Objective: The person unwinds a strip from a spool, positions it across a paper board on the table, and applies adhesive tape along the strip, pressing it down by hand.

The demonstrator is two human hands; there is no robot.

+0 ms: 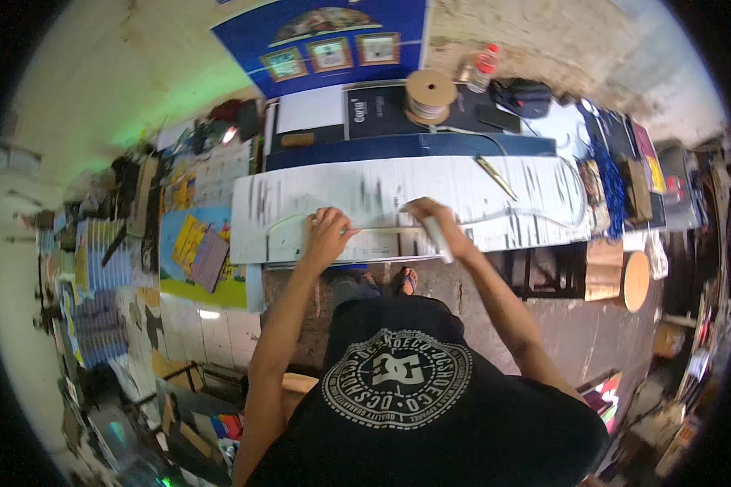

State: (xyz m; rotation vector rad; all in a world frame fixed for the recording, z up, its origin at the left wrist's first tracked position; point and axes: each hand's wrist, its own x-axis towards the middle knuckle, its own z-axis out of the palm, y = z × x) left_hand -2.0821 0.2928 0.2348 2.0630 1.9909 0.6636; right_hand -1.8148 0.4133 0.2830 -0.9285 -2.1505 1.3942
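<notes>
A thin pale cord [503, 213] runs left to right across a long white, dark-streaked board [365, 183].
Its long axis follows the board's length, curving away from the person at the right end. The left hand [327, 234] bends its fingers down at the cord; whether they pinch it, I cannot tell. The blurred right hand [439, 219] grips a flat white strip [440, 242]. Beyond stand a brown cardboard spool [421, 101] and a stained, pale wall [544, 49].
</notes>
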